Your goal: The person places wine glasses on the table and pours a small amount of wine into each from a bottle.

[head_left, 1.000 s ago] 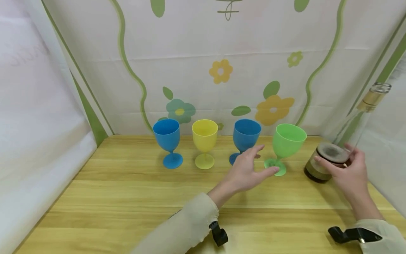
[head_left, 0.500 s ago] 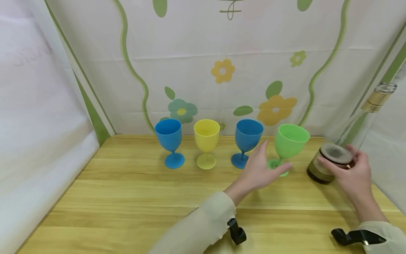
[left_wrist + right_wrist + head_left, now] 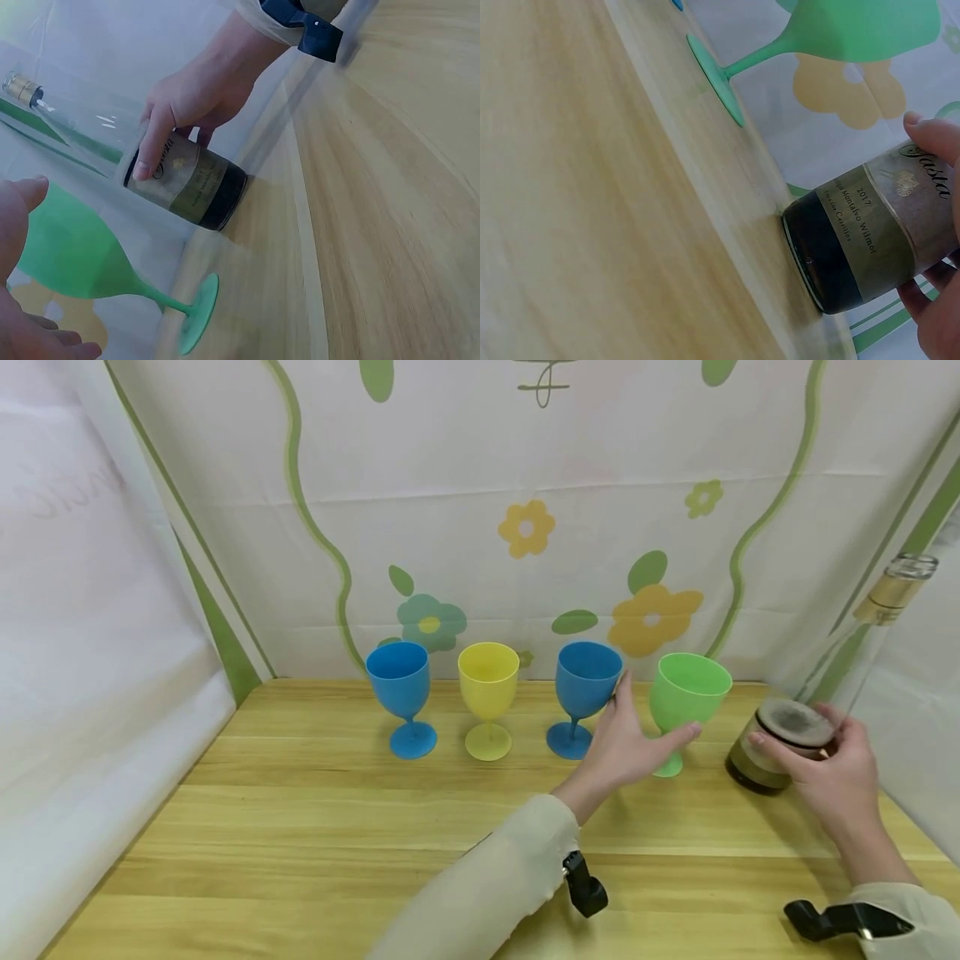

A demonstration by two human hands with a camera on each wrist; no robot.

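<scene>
My left hand (image 3: 621, 745) is spread at the green goblet (image 3: 686, 697), thumb in front of its lower bowl and fingers on its left side. In the left wrist view the thumb lies close to the bowl and the fingers stay loose; contact is hard to tell. The goblet stands upright on its foot. My right hand (image 3: 832, 768) grips a clear wine bottle (image 3: 191, 176) low down around its label, with the thumb in front. The bottle's dark base (image 3: 817, 255) rests on the table, and dark liquid fills its lower part.
Left of the green goblet stand a blue goblet (image 3: 585, 681), a yellow goblet (image 3: 488, 681) and another blue goblet (image 3: 401, 681) in a row. They stand near the back of the wooden table (image 3: 300, 827). A patterned cloth (image 3: 450, 460) hangs behind.
My left hand has moved right, from in front of the right-hand blue goblet to the green goblet. The right hand keeps its grip on the bottle, and the view has shifted slightly.
</scene>
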